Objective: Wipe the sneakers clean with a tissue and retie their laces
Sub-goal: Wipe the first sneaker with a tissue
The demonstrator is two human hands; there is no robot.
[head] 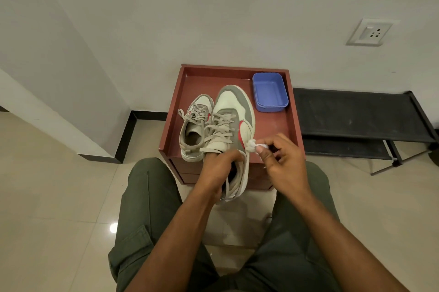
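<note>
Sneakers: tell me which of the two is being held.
The larger-looking sneaker nearer the blue tub: the left hand grips its heel while the right hand presses a tissue to its side. The other sneaker sits untouched.

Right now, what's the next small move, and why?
Probably draw the tissue along the sidewall of the held sneaker. The right hand pinches the wad right at that shoe's side, and the left hand grips its collar, steadying it. Laces look loose; they can wait.

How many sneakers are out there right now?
2. One sneaker rests on the red-brown stand, left of the other. The second sneaker is held by the left hand, its heel past the stand's front edge. None seem hidden.
</note>
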